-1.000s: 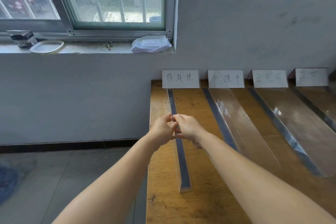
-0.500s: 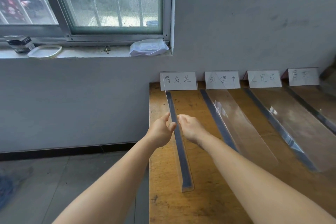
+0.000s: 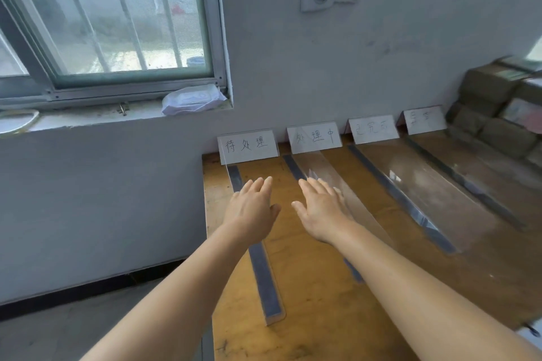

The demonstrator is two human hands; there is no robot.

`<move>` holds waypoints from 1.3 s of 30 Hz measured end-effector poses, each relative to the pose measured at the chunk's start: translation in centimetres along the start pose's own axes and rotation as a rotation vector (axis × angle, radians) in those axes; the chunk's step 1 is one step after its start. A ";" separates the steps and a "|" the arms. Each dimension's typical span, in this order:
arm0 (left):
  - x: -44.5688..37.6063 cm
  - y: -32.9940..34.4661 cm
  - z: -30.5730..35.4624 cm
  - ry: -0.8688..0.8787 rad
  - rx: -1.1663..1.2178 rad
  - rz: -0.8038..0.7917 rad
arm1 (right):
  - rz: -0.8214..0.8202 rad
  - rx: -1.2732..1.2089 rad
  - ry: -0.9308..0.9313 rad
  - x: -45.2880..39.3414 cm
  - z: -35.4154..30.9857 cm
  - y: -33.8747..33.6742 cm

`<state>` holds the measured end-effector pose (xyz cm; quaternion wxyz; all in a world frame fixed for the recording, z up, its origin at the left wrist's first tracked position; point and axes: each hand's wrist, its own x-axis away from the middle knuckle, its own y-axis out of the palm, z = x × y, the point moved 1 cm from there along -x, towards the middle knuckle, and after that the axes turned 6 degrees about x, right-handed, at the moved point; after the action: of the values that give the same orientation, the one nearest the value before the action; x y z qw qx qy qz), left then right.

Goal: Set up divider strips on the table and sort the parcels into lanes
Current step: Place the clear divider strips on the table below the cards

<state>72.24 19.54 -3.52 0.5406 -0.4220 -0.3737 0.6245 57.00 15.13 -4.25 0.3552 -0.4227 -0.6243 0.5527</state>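
1. Your left hand [image 3: 252, 208] is flat, fingers straight and together, holding nothing; it hovers over the leftmost divider strip [image 3: 265, 281].
2. Your right hand [image 3: 322, 211] is likewise spread and empty, between the leftmost strip and the second divider strip [image 3: 331, 182].
3. Four clear strips with dark bases lie on the wooden bench [image 3: 316, 316], running from the wall toward you.
4. Four handwritten label cards [image 3: 247, 146] stand at the wall, one at the head of each lane.
5. The parcels [image 3: 498, 114] are stacked at the far right, against the wall.
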 end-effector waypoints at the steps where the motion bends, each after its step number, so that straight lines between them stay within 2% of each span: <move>1: -0.2 0.1 0.8 0.020 -0.010 0.000 | 0.007 0.011 0.011 0.2 0.8 -0.4; 9: -2.6 2.0 9.8 0.131 -0.028 -0.027 | 0.043 0.023 0.129 3.5 10.0 -3.8; 28: -2.7 13.8 41.4 0.332 0.079 -0.128 | 0.095 0.032 0.339 17.9 39.8 -9.2; 39: -4.5 19.6 54.2 0.477 0.135 -0.203 | 0.177 -0.009 0.525 23.6 52.3 -10.9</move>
<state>14.98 11.84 -1.24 0.7003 -0.4803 -0.2337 0.4736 -1.26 16.11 -1.15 0.4533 -0.6060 -0.4738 0.4504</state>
